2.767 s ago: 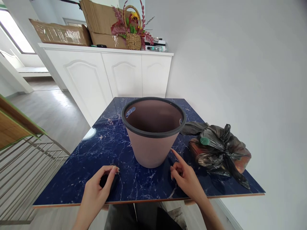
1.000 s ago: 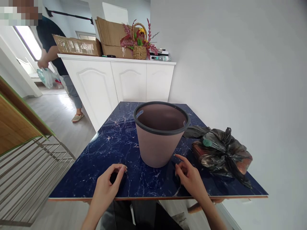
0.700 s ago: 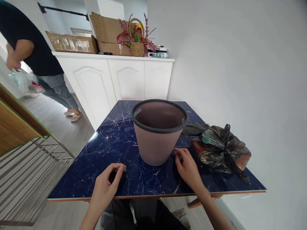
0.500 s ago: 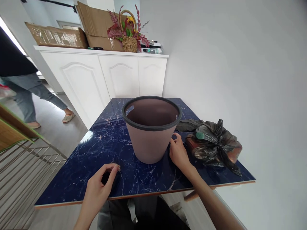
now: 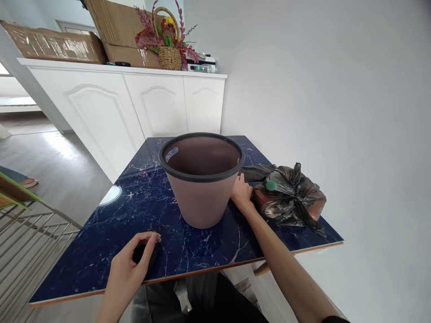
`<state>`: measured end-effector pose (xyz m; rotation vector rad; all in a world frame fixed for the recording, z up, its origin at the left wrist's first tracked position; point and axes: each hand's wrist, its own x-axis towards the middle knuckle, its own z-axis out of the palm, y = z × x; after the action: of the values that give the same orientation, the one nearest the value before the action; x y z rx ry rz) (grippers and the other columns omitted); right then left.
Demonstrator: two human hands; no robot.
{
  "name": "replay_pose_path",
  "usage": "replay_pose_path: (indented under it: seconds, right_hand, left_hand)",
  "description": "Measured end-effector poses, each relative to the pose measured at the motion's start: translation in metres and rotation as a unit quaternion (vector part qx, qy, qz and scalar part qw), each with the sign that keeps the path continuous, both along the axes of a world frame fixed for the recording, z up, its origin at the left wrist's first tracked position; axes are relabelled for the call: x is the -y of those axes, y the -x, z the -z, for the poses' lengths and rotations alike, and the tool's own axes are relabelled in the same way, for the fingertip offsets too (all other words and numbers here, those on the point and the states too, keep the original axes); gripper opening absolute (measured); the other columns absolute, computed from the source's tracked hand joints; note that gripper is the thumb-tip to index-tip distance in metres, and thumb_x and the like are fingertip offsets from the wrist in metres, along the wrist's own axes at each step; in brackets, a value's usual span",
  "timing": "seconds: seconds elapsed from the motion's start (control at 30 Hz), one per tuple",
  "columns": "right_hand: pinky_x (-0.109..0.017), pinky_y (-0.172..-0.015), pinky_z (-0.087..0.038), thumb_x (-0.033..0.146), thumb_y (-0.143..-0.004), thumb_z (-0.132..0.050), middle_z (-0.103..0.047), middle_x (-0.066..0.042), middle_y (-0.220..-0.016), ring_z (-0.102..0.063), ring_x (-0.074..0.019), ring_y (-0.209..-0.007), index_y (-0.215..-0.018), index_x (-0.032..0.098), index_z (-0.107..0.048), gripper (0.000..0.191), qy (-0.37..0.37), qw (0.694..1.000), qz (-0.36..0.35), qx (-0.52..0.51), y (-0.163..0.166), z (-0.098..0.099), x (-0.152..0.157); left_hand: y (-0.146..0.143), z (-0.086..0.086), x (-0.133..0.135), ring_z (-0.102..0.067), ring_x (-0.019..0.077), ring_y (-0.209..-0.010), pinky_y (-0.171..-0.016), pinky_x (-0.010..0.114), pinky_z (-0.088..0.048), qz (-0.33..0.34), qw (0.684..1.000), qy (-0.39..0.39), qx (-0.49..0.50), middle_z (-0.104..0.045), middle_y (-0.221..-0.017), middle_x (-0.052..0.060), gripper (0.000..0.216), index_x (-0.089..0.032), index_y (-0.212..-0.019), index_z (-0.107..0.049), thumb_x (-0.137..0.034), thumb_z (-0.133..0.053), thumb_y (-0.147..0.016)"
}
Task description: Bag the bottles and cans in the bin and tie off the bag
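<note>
A pinkish-brown bin with a dark rim [image 5: 202,188] stands upright on the dark blue marble-patterned tabletop [image 5: 134,197]. My right hand [image 5: 241,192] is stretched forward between the bin's right side and a crumpled black plastic bag [image 5: 290,197]; its fingers are curled at the bag's near edge, and whether they grip it is hidden. My left hand [image 5: 129,265] rests at the table's front edge, curled over a small dark object I cannot make out.
A white cabinet [image 5: 111,107] stands behind the table, carrying cardboard boxes [image 5: 50,42] and a wicker basket of flowers [image 5: 168,49]. A metal rack [image 5: 23,233] is at the lower left. A white wall runs along the right.
My right hand has moved from the table's front forward past the bin's right side to the black bag. A person who walked by at the left has left the view. My left hand stayed put.
</note>
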<state>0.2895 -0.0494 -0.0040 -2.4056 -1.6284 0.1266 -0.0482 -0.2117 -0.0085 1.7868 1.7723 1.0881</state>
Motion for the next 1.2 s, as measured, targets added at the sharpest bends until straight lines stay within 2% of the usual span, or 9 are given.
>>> replay_pose_path:
  seconds: [0.17, 0.43, 0.5, 0.63, 0.77, 0.87, 1.03, 1.13, 1.2]
  right_hand:
    - [-0.048, -0.096, -0.063, 0.039, -0.105, -0.071, -0.066, -0.011, -0.139, -0.071, -0.0263, -0.115, -0.140, 0.019, -0.064, 0.041, -0.004, 1.000, -0.015, 0.010, 0.000, 0.003, 0.005]
    - [-0.046, -0.093, -0.063, 0.038, -0.105, -0.070, -0.065, -0.011, -0.141, -0.071, -0.0252, -0.113, -0.141, 0.019, -0.063, 0.041, -0.021, 0.997, -0.065, 0.043, 0.002, 0.008, 0.025]
    - [-0.042, -0.089, -0.063, 0.032, -0.108, -0.064, -0.061, -0.016, -0.147, -0.070, -0.0266, -0.114, -0.142, 0.017, -0.062, 0.038, -0.028, 0.995, -0.084, 0.055, 0.003, 0.009, 0.034]
    - [-0.036, -0.078, -0.061, 0.022, -0.111, -0.042, -0.052, -0.026, -0.156, -0.066, -0.0326, -0.120, -0.145, 0.009, -0.059, 0.041, -0.046, 0.988, -0.127, 0.074, 0.005, 0.016, 0.068]
    - [-0.043, -0.089, -0.060, 0.023, -0.111, -0.034, -0.053, -0.022, -0.157, -0.065, -0.0340, -0.120, -0.146, 0.010, -0.059, 0.044, -0.069, 0.980, -0.168, 0.081, 0.009, 0.024, 0.116]
    - [-0.048, -0.095, -0.060, 0.025, -0.112, -0.034, -0.056, -0.021, -0.155, -0.067, -0.0343, -0.118, -0.146, 0.012, -0.059, 0.045, -0.088, 0.974, -0.194, 0.071, 0.015, 0.033, 0.155]
    - [-0.050, -0.093, -0.063, 0.034, -0.112, -0.038, -0.061, -0.016, -0.149, -0.071, -0.0356, -0.119, -0.146, 0.023, -0.062, 0.043, -0.156, 0.957, -0.228, -0.084, 0.023, 0.039, 0.208]
    - [-0.040, -0.087, -0.066, 0.040, -0.113, -0.041, -0.057, -0.015, -0.156, -0.075, -0.0305, -0.116, -0.155, 0.027, -0.056, 0.046, -0.105, 0.933, -0.260, -0.225, 0.033, 0.031, 0.230]
    - [-0.035, -0.079, -0.067, 0.041, -0.114, -0.040, -0.053, -0.016, -0.160, -0.078, -0.0255, -0.104, -0.160, 0.028, -0.051, 0.049, -0.073, 0.906, -0.282, -0.307, 0.047, 0.027, 0.239]
  left_hand:
    - [0.001, 0.000, 0.000, -0.079, 0.0258, -0.100, -0.084, 0.027, -0.061, 0.004, 1.000, -0.011, -0.004, -0.084, -0.107, 0.006, 0.048, -0.025, -0.101, -0.080, -0.070, -0.062, -0.094]
    - [-0.003, -0.004, 0.002, -0.079, 0.0255, -0.096, -0.079, 0.027, -0.061, 0.004, 1.000, -0.022, 0.000, -0.084, -0.104, 0.007, 0.049, -0.024, -0.099, -0.079, -0.069, -0.063, -0.095]
    - [-0.004, -0.005, 0.002, -0.079, 0.0257, -0.096, -0.078, 0.027, -0.061, 0.002, 1.000, -0.019, 0.005, -0.084, -0.103, 0.007, 0.050, -0.024, -0.099, -0.079, -0.070, -0.062, -0.095]
    - [-0.005, -0.007, 0.003, -0.079, 0.0265, -0.098, -0.073, 0.026, -0.061, 0.001, 1.000, -0.010, 0.012, -0.083, -0.105, 0.008, 0.050, -0.023, -0.098, -0.079, -0.070, -0.062, -0.095]
    - [-0.005, -0.006, 0.004, -0.079, 0.0265, -0.099, -0.075, 0.026, -0.061, 0.008, 1.000, -0.013, 0.013, -0.083, -0.105, 0.008, 0.048, -0.023, -0.099, -0.079, -0.069, -0.063, -0.095]
    - [-0.005, -0.006, 0.004, -0.079, 0.0271, -0.099, -0.069, 0.025, -0.060, 0.009, 1.000, -0.013, 0.007, -0.083, -0.106, 0.008, 0.048, -0.023, -0.099, -0.079, -0.068, -0.062, -0.096]
    - [-0.006, -0.009, 0.004, -0.079, 0.0260, -0.097, -0.072, 0.026, -0.060, 0.011, 1.000, -0.012, -0.001, -0.084, -0.104, 0.007, 0.045, -0.024, -0.099, -0.079, -0.066, -0.062, -0.097]
    - [-0.008, -0.010, 0.005, -0.079, 0.0259, -0.097, -0.073, 0.027, -0.060, 0.008, 1.000, -0.011, -0.004, -0.084, -0.104, 0.007, 0.046, -0.024, -0.098, -0.079, -0.066, -0.061, -0.097]
    - [-0.009, -0.011, 0.004, -0.079, 0.0261, -0.098, -0.075, 0.027, -0.060, 0.008, 1.000, -0.012, -0.006, -0.084, -0.104, 0.007, 0.045, -0.024, -0.098, -0.079, -0.066, -0.061, -0.097]
